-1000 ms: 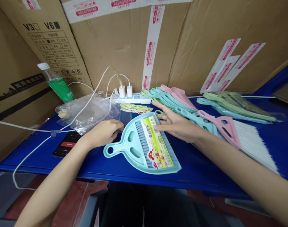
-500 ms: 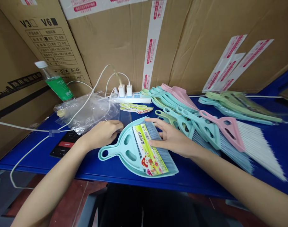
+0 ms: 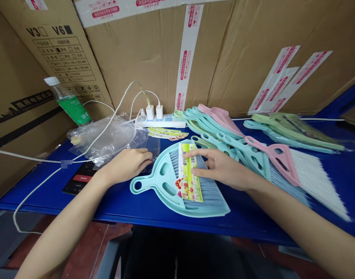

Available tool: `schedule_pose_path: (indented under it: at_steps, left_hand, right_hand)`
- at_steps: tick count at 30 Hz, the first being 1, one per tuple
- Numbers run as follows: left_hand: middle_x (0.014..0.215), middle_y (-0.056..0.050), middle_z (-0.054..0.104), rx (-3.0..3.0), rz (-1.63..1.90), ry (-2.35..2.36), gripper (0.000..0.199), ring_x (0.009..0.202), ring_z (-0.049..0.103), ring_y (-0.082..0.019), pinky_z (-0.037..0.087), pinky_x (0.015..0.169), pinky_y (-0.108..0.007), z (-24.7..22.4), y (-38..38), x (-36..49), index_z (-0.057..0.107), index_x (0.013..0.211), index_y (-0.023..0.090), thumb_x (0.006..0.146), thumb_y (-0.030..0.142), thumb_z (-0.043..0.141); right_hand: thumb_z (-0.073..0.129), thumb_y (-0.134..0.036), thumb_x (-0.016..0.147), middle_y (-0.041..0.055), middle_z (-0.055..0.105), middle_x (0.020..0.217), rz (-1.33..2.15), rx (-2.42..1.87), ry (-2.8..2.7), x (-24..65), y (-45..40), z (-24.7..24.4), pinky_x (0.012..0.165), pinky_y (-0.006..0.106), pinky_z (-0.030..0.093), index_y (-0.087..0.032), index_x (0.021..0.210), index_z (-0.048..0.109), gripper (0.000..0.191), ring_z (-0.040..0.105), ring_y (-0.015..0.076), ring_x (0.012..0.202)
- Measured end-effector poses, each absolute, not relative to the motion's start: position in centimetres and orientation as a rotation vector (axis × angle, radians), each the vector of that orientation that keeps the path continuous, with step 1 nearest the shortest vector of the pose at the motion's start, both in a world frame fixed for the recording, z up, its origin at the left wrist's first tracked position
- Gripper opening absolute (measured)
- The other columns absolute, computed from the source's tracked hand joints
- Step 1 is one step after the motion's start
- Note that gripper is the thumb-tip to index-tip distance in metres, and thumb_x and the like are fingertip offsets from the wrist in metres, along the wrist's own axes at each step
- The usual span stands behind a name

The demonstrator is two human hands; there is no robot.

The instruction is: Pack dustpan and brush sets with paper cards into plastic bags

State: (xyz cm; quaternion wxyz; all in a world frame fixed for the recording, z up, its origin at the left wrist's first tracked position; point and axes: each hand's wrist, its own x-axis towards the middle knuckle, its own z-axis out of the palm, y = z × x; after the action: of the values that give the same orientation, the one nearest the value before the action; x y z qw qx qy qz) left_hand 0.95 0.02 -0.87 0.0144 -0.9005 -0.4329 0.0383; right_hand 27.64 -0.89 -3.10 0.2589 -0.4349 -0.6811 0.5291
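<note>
A light teal dustpan (image 3: 177, 211) lies near the table's front edge with a matching brush (image 3: 210, 193) nested in it, handles to the left. Across the bristles rests a yellow-green printed card (image 3: 191, 174), tilted a little. My right hand (image 3: 220, 166) reaches over the brush from the right, its fingers apart, fingertips on the card. My left hand (image 3: 132, 162) is closed at the dustpan's upper left, on the edge of a clear plastic bag (image 3: 154, 149) that lies flat and partly under the dustpan.
Crumpled clear plastic (image 3: 107, 133), a phone (image 3: 78, 180), cables and a power strip (image 3: 165, 122) are at the left and back. More cards (image 3: 167, 133) lie behind the dustpan. Stacked dustpans (image 3: 218, 120), brushes (image 3: 282, 159) and bagged sets (image 3: 296, 131) fill the right. A bottle (image 3: 71, 104) leans back left.
The dustpan and brush have shifted slightly right. The card has turned more upright and moved up on the bristles, and my right hand has moved a little right. My left hand stays nearly still.
</note>
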Motion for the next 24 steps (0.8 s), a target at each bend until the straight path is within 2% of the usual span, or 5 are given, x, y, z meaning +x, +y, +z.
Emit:
schedule_pose_path:
  at_steps: [5, 8, 14, 20, 24]
  left_hand:
    - [0.088, -0.001, 0.069, -2.827, 0.217, -1.399, 0.020, 0.077, 0.066, -0.018, 0.045, 0.065, -0.028, -0.8, -0.2, 1.3, 0.056, 0.083, 0.020, 0.095, 0.022, 0.041]
    - [0.100, -0.005, 0.069, -2.602, 0.235, -1.584, 0.013, 0.086, 0.068, -0.022, 0.049, 0.069, -0.031, -0.9, -0.3, 1.9, 0.056, 0.095, 0.019, 0.095, 0.024, 0.043]
    - [0.113, -0.015, 0.066, -2.284, 0.357, -1.855, 0.030, 0.096, 0.069, -0.032, 0.053, 0.074, -0.039, -1.3, -0.1, 2.6, 0.046, 0.121, 0.013, 0.093, 0.023, 0.042]
    - [0.109, -0.012, 0.070, -2.448, 0.372, -1.750, 0.033, 0.093, 0.070, -0.029, 0.053, 0.074, -0.038, -1.2, 0.1, 1.9, 0.048, 0.117, 0.016, 0.087, 0.011, 0.038]
    - [0.108, -0.009, 0.069, -2.546, 0.365, -1.642, 0.026, 0.085, 0.070, -0.027, 0.052, 0.070, -0.038, -1.1, 0.1, 1.6, 0.053, 0.105, 0.019, 0.087, 0.012, 0.037]
  right_hand:
    - [0.075, -0.044, 0.066, 0.0093, 0.062, 0.119, 1.448, -1.206, -1.870, 29.0, -0.4, -2.6, 0.080, 0.041, 0.055, -0.020, 0.116, 0.062, 0.056, 0.065, 0.0249, 0.095]
    - [0.075, -0.044, 0.068, 0.0082, 0.062, 0.118, 1.534, -1.175, -1.853, 29.4, -0.3, -2.7, 0.088, 0.045, 0.053, -0.023, 0.120, 0.061, 0.058, 0.064, 0.0264, 0.101]
    - [0.074, -0.040, 0.072, 0.0061, 0.066, 0.113, 1.684, -1.124, -1.809, 29.5, -0.7, -2.6, 0.096, 0.047, 0.050, -0.026, 0.131, 0.055, 0.063, 0.063, 0.0269, 0.109]
    - [0.072, -0.038, 0.075, 0.0076, 0.065, 0.117, 1.673, -1.056, -1.829, 30.4, -0.7, -2.5, 0.090, 0.040, 0.054, -0.022, 0.126, 0.056, 0.057, 0.065, 0.0229, 0.103]
    - [0.073, -0.039, 0.075, 0.0027, 0.069, 0.097, 1.645, -1.077, -1.907, 31.0, -0.9, -2.5, 0.077, 0.036, 0.056, -0.024, 0.127, 0.058, 0.056, 0.066, 0.0208, 0.089]
